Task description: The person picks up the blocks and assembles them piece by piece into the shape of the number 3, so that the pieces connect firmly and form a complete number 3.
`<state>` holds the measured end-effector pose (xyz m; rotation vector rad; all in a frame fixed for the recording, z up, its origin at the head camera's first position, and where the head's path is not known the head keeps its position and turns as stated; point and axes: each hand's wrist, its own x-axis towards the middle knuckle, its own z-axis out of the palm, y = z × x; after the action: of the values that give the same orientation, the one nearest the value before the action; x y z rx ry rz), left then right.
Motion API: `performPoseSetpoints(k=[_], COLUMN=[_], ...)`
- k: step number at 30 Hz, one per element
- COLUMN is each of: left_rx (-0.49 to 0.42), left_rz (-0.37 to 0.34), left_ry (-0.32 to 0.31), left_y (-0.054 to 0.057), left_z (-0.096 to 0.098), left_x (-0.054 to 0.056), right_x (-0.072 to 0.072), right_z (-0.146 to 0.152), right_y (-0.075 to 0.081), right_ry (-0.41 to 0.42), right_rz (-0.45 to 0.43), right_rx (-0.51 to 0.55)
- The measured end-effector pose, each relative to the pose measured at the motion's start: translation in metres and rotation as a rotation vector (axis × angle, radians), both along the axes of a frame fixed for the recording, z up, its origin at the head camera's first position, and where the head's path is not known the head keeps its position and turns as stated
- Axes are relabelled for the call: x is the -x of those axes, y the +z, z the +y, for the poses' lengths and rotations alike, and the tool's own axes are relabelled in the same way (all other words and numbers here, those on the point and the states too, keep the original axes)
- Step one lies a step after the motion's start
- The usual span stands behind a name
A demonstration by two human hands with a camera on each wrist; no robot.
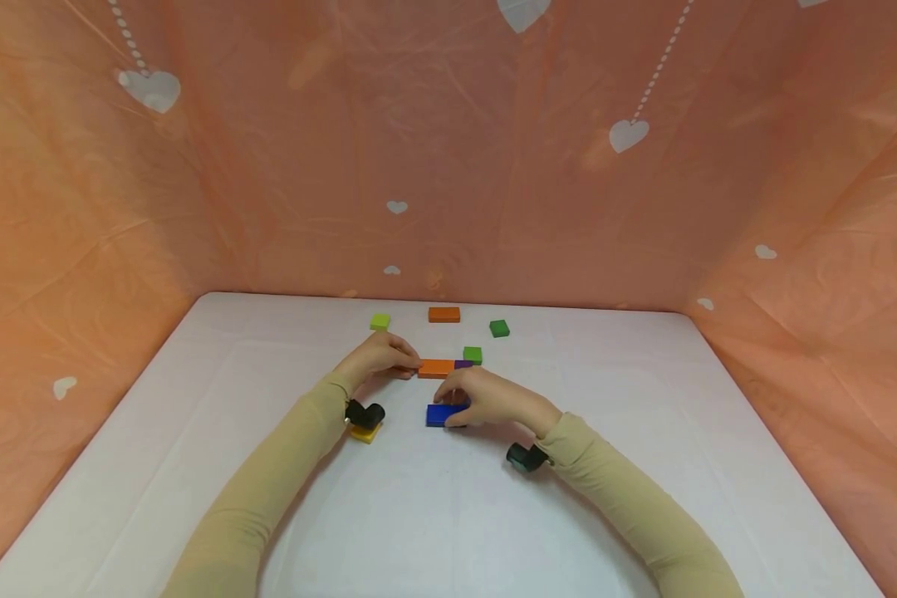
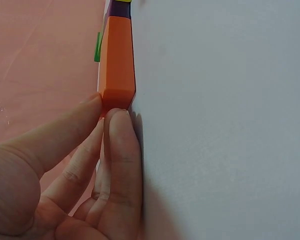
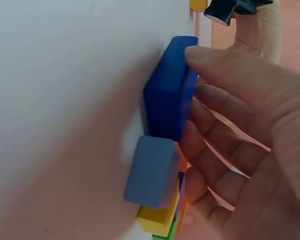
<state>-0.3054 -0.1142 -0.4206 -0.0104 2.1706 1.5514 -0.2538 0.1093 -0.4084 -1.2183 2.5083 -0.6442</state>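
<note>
My right hand (image 1: 489, 399) grips a dark blue block (image 1: 437, 415), its thumb on the near side and fingers behind; the right wrist view shows this blue block (image 3: 171, 75) at an angle above the cloth. Extended fingers of my left hand (image 1: 374, 359) touch the left end of an orange block (image 1: 437, 369), also seen in the left wrist view as the orange block (image 2: 120, 60). A purple block (image 1: 462, 364) adjoins its other end. A pale blue block (image 3: 152, 170) and a yellow block (image 3: 160, 215) sit by the blue one, hidden by my hand in the head view.
Behind the row lies a green block (image 1: 473, 355). Farther back are a lime block (image 1: 379, 321), another orange block (image 1: 444, 315) and a dark green block (image 1: 499, 328). Another yellow block (image 1: 366, 433) is partly covered by my left wrist camera (image 1: 365, 414). Orange curtains surround the white table (image 1: 448, 515).
</note>
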Motion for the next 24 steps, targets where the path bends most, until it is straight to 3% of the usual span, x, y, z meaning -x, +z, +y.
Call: performPoseSetpoints(k=[24], left_rx=[0.014], left_rz=[0.008], left_ry=[-0.008], left_y=[0.0022], left_z=[0.0006], left_x=[-0.0013], right_x=[0.0078], right_z=[-0.0057], right_y=[0.0085], right_ry=[-0.030], right_rz=[-0.061], right_rx=[-0.027])
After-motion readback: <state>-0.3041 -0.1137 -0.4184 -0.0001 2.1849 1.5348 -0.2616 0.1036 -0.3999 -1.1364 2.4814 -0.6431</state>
